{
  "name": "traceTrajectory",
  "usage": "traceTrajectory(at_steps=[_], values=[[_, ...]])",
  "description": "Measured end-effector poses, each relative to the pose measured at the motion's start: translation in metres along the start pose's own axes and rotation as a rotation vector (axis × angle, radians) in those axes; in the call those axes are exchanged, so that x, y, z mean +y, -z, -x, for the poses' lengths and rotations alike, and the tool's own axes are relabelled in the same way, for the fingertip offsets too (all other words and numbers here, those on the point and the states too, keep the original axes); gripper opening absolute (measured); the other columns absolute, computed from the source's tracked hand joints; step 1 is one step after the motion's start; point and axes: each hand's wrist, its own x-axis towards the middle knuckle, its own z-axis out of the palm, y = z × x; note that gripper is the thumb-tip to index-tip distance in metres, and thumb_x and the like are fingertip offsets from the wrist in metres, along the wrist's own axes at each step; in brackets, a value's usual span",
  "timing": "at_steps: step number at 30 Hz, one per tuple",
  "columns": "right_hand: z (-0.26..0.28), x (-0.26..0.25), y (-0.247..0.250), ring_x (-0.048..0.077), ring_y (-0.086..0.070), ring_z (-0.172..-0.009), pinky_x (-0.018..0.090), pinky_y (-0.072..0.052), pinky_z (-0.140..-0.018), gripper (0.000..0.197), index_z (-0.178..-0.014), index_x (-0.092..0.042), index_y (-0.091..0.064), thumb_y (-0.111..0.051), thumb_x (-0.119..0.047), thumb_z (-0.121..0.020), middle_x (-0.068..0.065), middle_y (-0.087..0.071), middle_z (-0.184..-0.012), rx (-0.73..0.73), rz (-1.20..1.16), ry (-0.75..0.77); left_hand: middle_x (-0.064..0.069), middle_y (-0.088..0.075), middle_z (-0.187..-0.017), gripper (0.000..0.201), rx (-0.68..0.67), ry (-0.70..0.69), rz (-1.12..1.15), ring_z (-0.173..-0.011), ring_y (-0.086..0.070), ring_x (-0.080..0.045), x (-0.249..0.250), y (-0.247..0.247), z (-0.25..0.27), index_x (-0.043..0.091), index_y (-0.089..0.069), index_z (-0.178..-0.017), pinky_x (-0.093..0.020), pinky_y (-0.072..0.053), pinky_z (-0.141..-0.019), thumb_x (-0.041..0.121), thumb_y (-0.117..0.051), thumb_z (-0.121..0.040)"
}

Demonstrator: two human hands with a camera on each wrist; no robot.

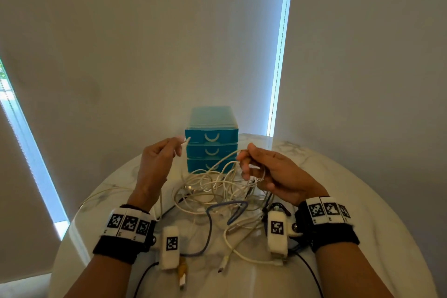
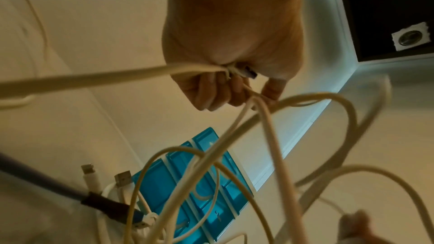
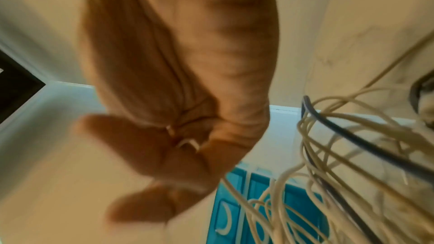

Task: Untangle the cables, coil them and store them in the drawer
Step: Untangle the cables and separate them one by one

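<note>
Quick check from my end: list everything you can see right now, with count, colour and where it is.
white cables: several, count unclear, white, tangled heap at table centre, strands lifted by both hands
blue-grey cable: one, looped on the table in front of the heap
black cable: at least one, near edge of table, right side
drawer unit: one, teal, three drawers all shut, far side of table
table: one, white marble, round
wrist bands: two, black with white marker tags
left hand: pinches a white cable end, raised
right hand: grips white cable loops, raised
</note>
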Motion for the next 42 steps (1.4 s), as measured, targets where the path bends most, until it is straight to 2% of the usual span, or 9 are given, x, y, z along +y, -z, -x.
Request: traceTrajectory(at_steps=[6,11,14,17,24,28,31,37,42], values=[[-0.016,0.010,-0.010,0.009,-0.038,-0.053,0.019,-0.026,-0.039,0.037,-0.137,-0.019,-0.067,-0.039,-0.034,-0.117,0.003,-0.055,-0.082,0.251,-0.044,0.183,0.012,-0.068,-0.072,0.017,-0.384,0.016,-0.089,-0.064,-0.063,0.000,0.010,-0.013,0.007,0.026,-0.075,-0.117,-0.020,-0.050,-0.071,0.021,-0.069,-0.103],[-0.016,0.007,-0.035,0.012,-0.033,-0.055,0.020,-0.027,-0.043,0.036,-0.137,-0.023,-0.066,-0.038,-0.033,-0.117,0.002,-0.054,-0.081,0.061,0.099,0.280,0.005,-0.077,-0.119,0.042,-0.412,0.087,-0.200,-0.107,-0.073,-0.005,0.004,-0.024,0.005,0.044,-0.062,-0.139,-0.021,-0.053,-0.087,0.036,-0.074,-0.100],[-0.014,0.005,-0.040,0.012,-0.034,-0.056,0.019,-0.030,-0.046,0.035,-0.139,-0.016,-0.064,-0.038,-0.026,-0.117,0.005,-0.053,-0.081,-0.046,0.242,0.302,0.008,-0.074,-0.111,0.032,-0.355,0.090,-0.052,-0.096,-0.070,-0.007,-0.001,-0.026,0.002,0.045,-0.069,-0.138,-0.024,-0.054,-0.084,0.046,-0.060,-0.107],[-0.012,0.006,-0.035,0.009,-0.039,-0.055,0.019,-0.034,-0.048,0.035,-0.133,-0.016,-0.069,-0.040,-0.025,-0.116,0.002,-0.053,-0.074,-0.081,0.435,0.264,0.003,-0.047,-0.072,0.041,-0.227,0.163,0.338,-0.059,-0.036,-0.012,-0.001,-0.019,-0.002,0.025,-0.072,-0.139,-0.025,-0.028,-0.050,0.033,-0.045,-0.109],[-0.011,0.019,-0.015,0.003,-0.061,-0.072,0.021,-0.049,-0.076,0.029,-0.116,-0.022,-0.083,-0.054,-0.028,-0.112,-0.017,-0.072,-0.077,-0.048,0.789,0.018,0.005,-0.030,-0.066,0.054,-0.105,0.092,0.345,-0.054,-0.019,-0.012,0.004,-0.008,-0.007,0.017,-0.080,-0.104,-0.027,-0.012,-0.045,0.055,-0.042,-0.112],[-0.005,0.010,-0.026,0.016,-0.072,-0.093,0.026,-0.055,-0.079,0.027,-0.110,-0.030,-0.085,-0.068,-0.050,-0.100,-0.006,-0.081,-0.101,0.097,0.689,0.015,0.001,-0.031,-0.061,0.051,-0.245,0.007,0.157,-0.051,-0.025,-0.012,0.009,-0.007,0.000,0.018,-0.061,-0.083,-0.023,-0.023,-0.045,0.054,-0.040,-0.112],[-0.005,0.003,-0.031,0.015,-0.065,-0.079,0.023,-0.042,-0.054,0.042,-0.106,-0.023,-0.084,-0.060,-0.057,-0.102,0.004,-0.079,-0.099,0.304,0.366,0.135,0.004,-0.037,-0.059,0.055,-0.439,-0.060,-0.011,-0.052,-0.031,-0.010,0.015,-0.011,0.008,0.017,-0.059,-0.079,-0.024,-0.028,-0.051,0.058,-0.039,-0.111],[-0.014,0.013,-0.049,0.019,-0.070,-0.076,0.023,-0.041,-0.053,0.063,-0.104,-0.018,-0.085,-0.051,-0.071,-0.101,0.013,-0.082,-0.097,0.316,0.275,-0.008,0.009,-0.056,-0.068,0.051,-0.859,-0.258,-0.366,-0.065,-0.051,-0.005,0.016,-0.032,0.019,0.023,-0.061,-0.073,-0.022,-0.043,-0.071,0.055,-0.045,-0.110],[-0.019,0.014,-0.044,0.019,-0.064,-0.085,0.033,-0.056,-0.073,0.035,-0.112,-0.007,-0.081,-0.061,-0.035,-0.108,0.007,-0.069,-0.091,0.328,0.002,0.127,0.004,-0.061,-0.071,0.055,-0.865,-0.235,-0.416,-0.065,-0.052,-0.005,0.014,-0.036,0.020,0.022,-0.068,-0.078,-0.024,-0.044,-0.070,0.068,-0.050,-0.103]])
